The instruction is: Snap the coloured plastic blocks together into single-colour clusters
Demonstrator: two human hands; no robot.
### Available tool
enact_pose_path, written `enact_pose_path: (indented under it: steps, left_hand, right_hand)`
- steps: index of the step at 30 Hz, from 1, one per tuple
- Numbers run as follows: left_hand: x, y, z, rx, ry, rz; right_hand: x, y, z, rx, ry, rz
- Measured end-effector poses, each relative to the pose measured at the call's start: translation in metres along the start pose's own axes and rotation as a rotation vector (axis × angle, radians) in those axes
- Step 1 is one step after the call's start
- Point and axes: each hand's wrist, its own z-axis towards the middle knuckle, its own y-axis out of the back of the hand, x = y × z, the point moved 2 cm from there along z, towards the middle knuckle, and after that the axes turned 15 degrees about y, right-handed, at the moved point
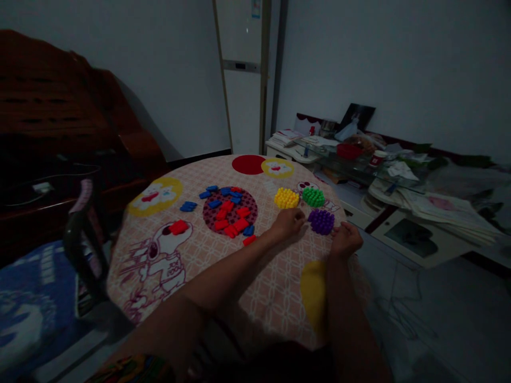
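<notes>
A cluster of purple knobbly pieces (pixel 321 222) lies on the round table between my two hands. My left hand (pixel 289 223) is closed with its fingertips pinched just left of the purple cluster; what they hold, if anything, is too small to make out. At the cluster's right edge, my right hand (pixel 346 239) has its fingers curled together, and I cannot tell whether they grip anything. Just beyond sit a yellow cluster (pixel 286 198) and a green cluster (pixel 313 197) of similar pieces. Left of my left forearm lie loose red pieces (pixel 240 225) and blue pieces (pixel 214 204), scattered singly and in small heaps.
A patterned tablecloth (pixel 215 266) covers the round table. One red piece (pixel 179 227) lies apart at the left. To the right stands a low cabinet (pixel 415 234) loaded with papers, bags and a cup (pixel 377 158). A chair (pixel 85 239) and a wooden bench (pixel 51 117) are at the left.
</notes>
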Motion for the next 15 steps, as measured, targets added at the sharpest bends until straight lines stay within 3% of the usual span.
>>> enact_pose_path:
  steps: [4, 7, 11, 15]
  left_hand:
    - [0.011, -0.023, -0.061, 0.205, -0.258, 0.137]
    - [0.019, -0.042, -0.089, 0.293, -0.389, 0.216]
    - [0.027, -0.054, -0.094, 0.295, -0.424, 0.208]
    - [0.031, -0.06, -0.089, 0.31, -0.427, 0.193]
  right_hand:
    - [0.002, 0.003, -0.003, -0.032, 0.025, -0.006]
    - [0.002, 0.004, -0.003, -0.04, 0.043, -0.014]
    - [-0.001, 0.008, -0.001, -0.041, 0.055, -0.112]
    - [0.0, 0.013, -0.001, -0.03, 0.181, -0.291]
